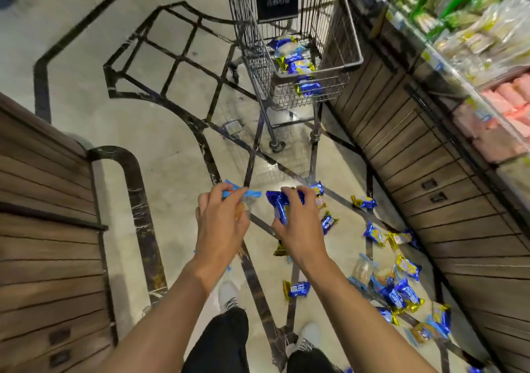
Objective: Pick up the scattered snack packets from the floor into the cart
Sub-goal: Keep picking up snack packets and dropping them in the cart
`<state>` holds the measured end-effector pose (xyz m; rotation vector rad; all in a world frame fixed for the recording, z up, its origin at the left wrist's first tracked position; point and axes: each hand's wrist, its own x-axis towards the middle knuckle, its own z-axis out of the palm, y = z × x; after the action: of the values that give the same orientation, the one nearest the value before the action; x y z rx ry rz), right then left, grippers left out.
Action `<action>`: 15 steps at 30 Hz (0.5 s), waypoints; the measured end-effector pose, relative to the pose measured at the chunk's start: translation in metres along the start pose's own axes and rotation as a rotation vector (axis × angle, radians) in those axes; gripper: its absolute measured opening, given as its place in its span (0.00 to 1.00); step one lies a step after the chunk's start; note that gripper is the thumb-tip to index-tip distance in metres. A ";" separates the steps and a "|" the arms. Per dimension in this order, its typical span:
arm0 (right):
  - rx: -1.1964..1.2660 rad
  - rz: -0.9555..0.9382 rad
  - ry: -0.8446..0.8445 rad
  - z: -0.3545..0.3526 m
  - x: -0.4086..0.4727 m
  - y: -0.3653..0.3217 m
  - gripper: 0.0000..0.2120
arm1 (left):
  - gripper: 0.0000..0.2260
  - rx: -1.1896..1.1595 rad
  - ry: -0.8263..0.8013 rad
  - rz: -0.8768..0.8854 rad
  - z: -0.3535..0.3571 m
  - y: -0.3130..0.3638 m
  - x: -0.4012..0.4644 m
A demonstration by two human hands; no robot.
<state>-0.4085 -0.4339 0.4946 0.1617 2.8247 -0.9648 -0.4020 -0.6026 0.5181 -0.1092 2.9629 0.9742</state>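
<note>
Nearest, white shoes [228, 294] on the patterned floor [160, 132], with blue-and-gold snack packets [397, 292] scattered to the right along the wooden shelf base [430, 177]. Mid-frame: left hand [220, 223] closed on a clear packet with light-blue ends [243, 195]; right hand [298, 226] closed on a dark blue packet [279, 203], both raised above the floor. Beyond, the wire cart [286, 40] holds several blue packets [295, 63].
</note>
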 end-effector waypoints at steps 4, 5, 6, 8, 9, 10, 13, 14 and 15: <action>0.031 -0.029 0.030 0.008 0.042 -0.051 0.32 | 0.22 0.018 -0.014 0.015 -0.036 -0.028 0.053; 0.029 -0.034 0.046 0.009 0.053 -0.061 0.32 | 0.22 0.019 -0.013 0.012 -0.043 -0.034 0.066; 0.025 -0.039 0.060 0.010 0.064 -0.070 0.32 | 0.22 0.018 -0.008 0.010 -0.050 -0.038 0.079; 0.024 -0.059 0.082 0.013 0.085 -0.086 0.32 | 0.22 0.003 0.009 0.010 -0.062 -0.046 0.103; 0.029 -0.067 0.089 0.015 0.097 -0.093 0.32 | 0.23 -0.003 0.014 0.009 -0.067 -0.048 0.115; 0.037 -0.069 0.092 0.016 0.109 -0.099 0.32 | 0.23 -0.004 0.017 0.008 -0.071 -0.050 0.128; 0.048 -0.067 0.084 0.023 0.152 -0.115 0.33 | 0.23 0.003 0.026 0.019 -0.077 -0.052 0.171; 0.051 -0.066 0.073 0.026 0.168 -0.120 0.33 | 0.23 0.009 0.026 0.019 -0.078 -0.053 0.187; 0.063 -0.066 0.062 0.029 0.186 -0.125 0.33 | 0.23 0.020 0.024 0.015 -0.078 -0.055 0.204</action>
<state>-0.6067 -0.5400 0.5133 0.1083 2.8742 -1.0823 -0.6010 -0.7049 0.5398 -0.0983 2.9983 0.9521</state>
